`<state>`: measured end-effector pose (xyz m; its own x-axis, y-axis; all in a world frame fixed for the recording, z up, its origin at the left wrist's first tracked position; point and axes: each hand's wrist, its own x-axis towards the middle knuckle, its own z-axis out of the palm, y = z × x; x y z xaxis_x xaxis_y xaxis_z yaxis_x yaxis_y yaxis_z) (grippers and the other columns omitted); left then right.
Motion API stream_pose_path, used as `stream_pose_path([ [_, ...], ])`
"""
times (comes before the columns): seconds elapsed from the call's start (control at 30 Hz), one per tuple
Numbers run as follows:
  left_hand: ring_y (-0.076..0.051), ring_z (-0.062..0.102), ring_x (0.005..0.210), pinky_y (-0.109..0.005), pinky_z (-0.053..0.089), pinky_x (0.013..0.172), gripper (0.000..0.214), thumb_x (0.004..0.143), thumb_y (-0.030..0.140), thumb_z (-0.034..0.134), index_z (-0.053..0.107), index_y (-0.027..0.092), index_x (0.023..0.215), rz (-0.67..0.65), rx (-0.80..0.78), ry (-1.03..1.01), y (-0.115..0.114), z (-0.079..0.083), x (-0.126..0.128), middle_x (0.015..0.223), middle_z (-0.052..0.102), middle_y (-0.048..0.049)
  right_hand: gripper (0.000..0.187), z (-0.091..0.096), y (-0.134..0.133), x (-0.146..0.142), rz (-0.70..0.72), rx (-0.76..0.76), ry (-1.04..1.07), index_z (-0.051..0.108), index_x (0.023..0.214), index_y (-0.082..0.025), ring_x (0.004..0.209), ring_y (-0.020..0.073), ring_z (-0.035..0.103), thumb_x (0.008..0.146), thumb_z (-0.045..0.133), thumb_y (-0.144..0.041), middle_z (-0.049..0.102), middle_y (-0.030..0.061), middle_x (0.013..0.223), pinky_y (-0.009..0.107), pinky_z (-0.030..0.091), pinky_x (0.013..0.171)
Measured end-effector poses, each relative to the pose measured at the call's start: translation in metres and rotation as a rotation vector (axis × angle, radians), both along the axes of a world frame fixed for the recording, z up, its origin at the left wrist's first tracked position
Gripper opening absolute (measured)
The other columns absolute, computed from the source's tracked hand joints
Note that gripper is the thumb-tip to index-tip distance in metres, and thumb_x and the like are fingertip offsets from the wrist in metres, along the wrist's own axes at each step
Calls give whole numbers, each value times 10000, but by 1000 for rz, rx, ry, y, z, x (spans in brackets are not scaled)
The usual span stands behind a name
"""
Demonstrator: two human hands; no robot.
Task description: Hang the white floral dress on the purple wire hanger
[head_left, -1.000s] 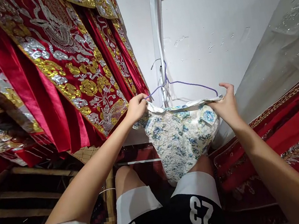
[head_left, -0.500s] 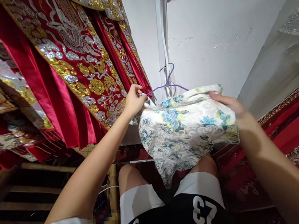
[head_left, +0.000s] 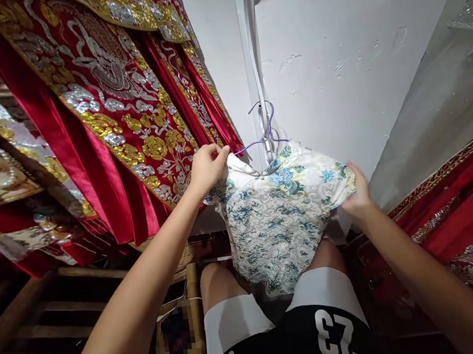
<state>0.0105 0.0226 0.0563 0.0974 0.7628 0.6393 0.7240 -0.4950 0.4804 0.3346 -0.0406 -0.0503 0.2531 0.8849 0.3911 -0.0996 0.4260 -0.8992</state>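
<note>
A white short-sleeved shirt (head_left: 274, 218) with blue and yellow flowers hangs spread out in front of me on a purple hanger (head_left: 270, 126). Its collar opening faces up, and its lower end falls between my knees. My left hand (head_left: 209, 169) pinches the shirt's left shoulder, close to the hanger's arm. Over on the other side, my right hand (head_left: 357, 191) grips the edge of the right sleeve between thumb and fingers. Cloth covers most of the hanger's lower part.
Red embroidered hangings (head_left: 136, 109) with gold and silver sequins slope down on the left. Behind the hanger are a white wall (head_left: 330, 31) and a vertical white pole (head_left: 254, 53). A bamboo chair (head_left: 194, 298) stands at lower left. More red beaded cloth (head_left: 464, 217) lies at right.
The shirt's right shoulder has come down over the hanger's right arm, and the cloth now hangs flatter. My right hand has moved lower, to the sleeve edge. My left hand stays at the left shoulder.
</note>
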Motion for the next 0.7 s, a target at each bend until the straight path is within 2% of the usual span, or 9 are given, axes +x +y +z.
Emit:
stream_pose_path([
  [0.07, -230, 611, 811, -377, 470, 780, 353, 929, 410, 511, 619, 198, 667, -56, -21, 19, -2, -1, 5, 777, 673, -64, 507, 3, 1, 8, -37, -21, 103, 711, 893, -224, 885, 274, 707, 825, 565, -705, 730, 64, 911, 390, 574, 720],
  [0.13, -235, 634, 886, -387, 479, 840, 260, 906, 330, 522, 686, 194, 756, -110, -10, 14, -3, -1, 10, 890, 712, -68, 346, 9, -2, 13, -95, -45, 188, 706, 850, -227, 866, 253, 695, 726, 712, -551, 720, 47, 882, 352, 557, 715],
  [0.2, -227, 640, 936, -381, 484, 877, 186, 865, 253, 546, 723, 195, 864, -142, 54, -5, -3, 2, 15, 985, 724, -66, 270, 18, -7, 17, -122, -69, 228, 707, 854, -228, 833, 229, 677, 648, 778, -388, 707, 32, 868, 327, 544, 703],
  [0.37, -219, 618, 919, -373, 471, 889, 151, 888, 277, 580, 708, 210, 933, -190, 215, 72, 4, 19, 33, 952, 715, -58, 271, 40, -18, 32, -95, -143, 330, 678, 856, -247, 730, 232, 661, 623, 790, -328, 661, 26, 780, 367, 562, 651],
  [0.47, -230, 583, 897, -385, 447, 875, 115, 907, 316, 593, 660, 224, 896, -198, 247, 137, 8, 20, 46, 904, 698, -59, 254, 42, -37, 40, -72, -97, 284, 639, 850, -265, 716, 250, 674, 674, 785, -376, 652, 32, 764, 391, 572, 638],
  [0.53, -239, 550, 878, -393, 432, 857, 141, 922, 358, 587, 615, 230, 869, -177, 256, 172, 7, 11, 50, 864, 670, -64, 244, 35, -59, 37, -7, -110, 275, 631, 884, -277, 705, 241, 680, 729, 772, -401, 657, 26, 772, 375, 569, 622],
  [0.6, -246, 522, 860, -404, 417, 845, 189, 943, 392, 551, 567, 235, 839, -142, 261, 190, 3, -7, 49, 824, 633, -66, 248, 20, -87, 26, 85, -190, 347, 636, 911, -286, 672, 210, 673, 741, 790, -382, 662, 7, 775, 334, 556, 585],
  [0.67, -248, 510, 847, -413, 409, 838, 218, 963, 393, 491, 525, 239, 812, -126, 254, 175, -4, -32, 45, 806, 600, -65, 302, -5, -114, 6, 200, -256, 468, 638, 858, -279, 604, 181, 641, 657, 849, -358, 650, -6, 734, 294, 519, 508],
  [0.7, -248, 511, 837, -414, 412, 831, 227, 970, 386, 460, 506, 240, 802, -133, 240, 150, -9, -47, 43, 800, 586, -64, 348, -21, -124, -7, 306, -297, 520, 627, 817, -272, 583, 179, 622, 597, 881, -362, 643, -8, 716, 288, 499, 479],
])
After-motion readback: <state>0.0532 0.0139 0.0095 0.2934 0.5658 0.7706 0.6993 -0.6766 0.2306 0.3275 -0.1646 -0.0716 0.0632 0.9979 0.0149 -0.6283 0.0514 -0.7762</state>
